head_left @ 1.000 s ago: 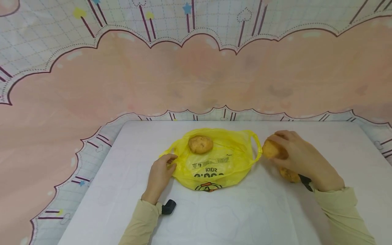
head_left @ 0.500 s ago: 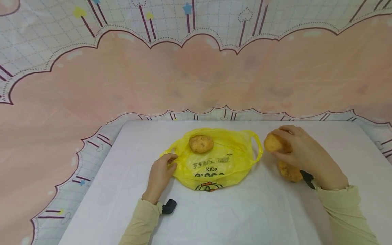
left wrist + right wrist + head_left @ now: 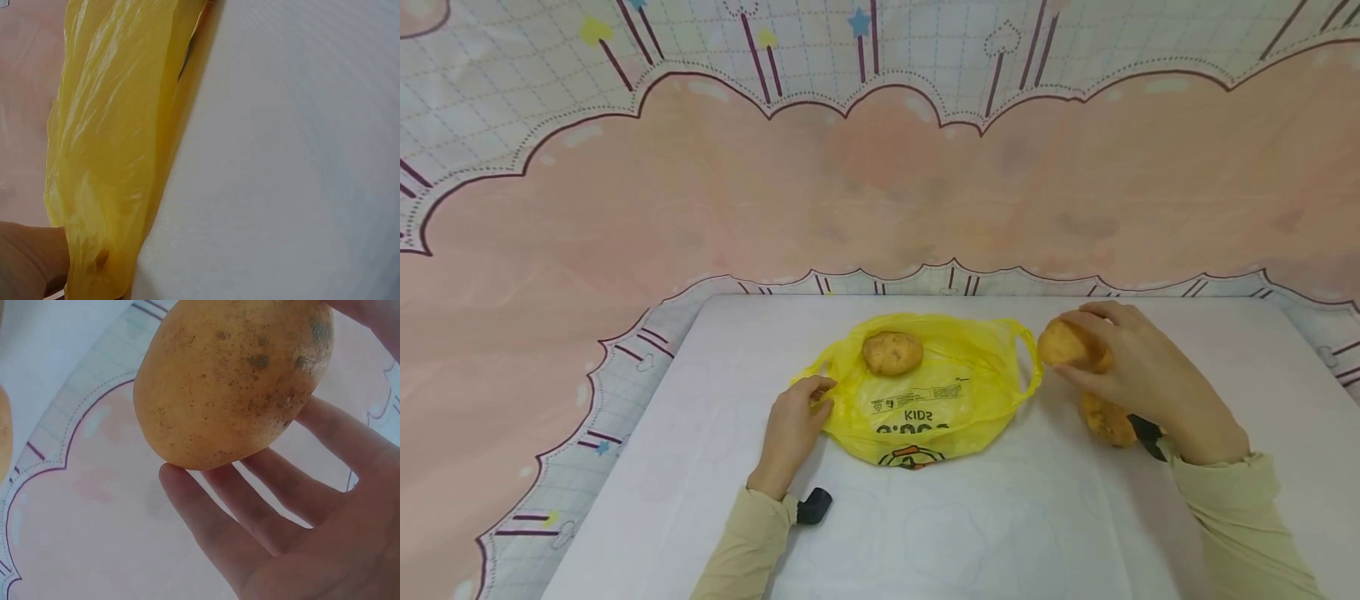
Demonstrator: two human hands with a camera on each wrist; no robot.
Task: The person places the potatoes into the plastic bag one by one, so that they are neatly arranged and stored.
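A yellow plastic bag [image 3: 992, 417] lies spread with its mouth open in the head view, and one potato [image 3: 892, 353] sits inside. My left hand [image 3: 793, 429] pinches the bag's left side near the handle; in the left wrist view, the thumb [image 3: 31, 259] meets the yellow plastic. To the right of the bag, my right hand [image 3: 1138, 371] grips a second potato [image 3: 231, 381] between thumb and fingers, close to the right handle loop [image 3: 1030, 358]. Dark specks cover its skin in the right wrist view. Another potato [image 3: 1108, 421] rests on the table, partly hidden beneath the right hand.
The white table [image 3: 925, 533] extends around the bag. Behind it hangs a pink patterned cloth [image 3: 880, 192], which also runs down the left side. A black wrist camera [image 3: 815, 506] sticks out beside the left sleeve.
My right hand has risen slightly with its potato, drifting right and then a little back left toward the bag. More of the potato beneath shows. The left hand and bag stay put.
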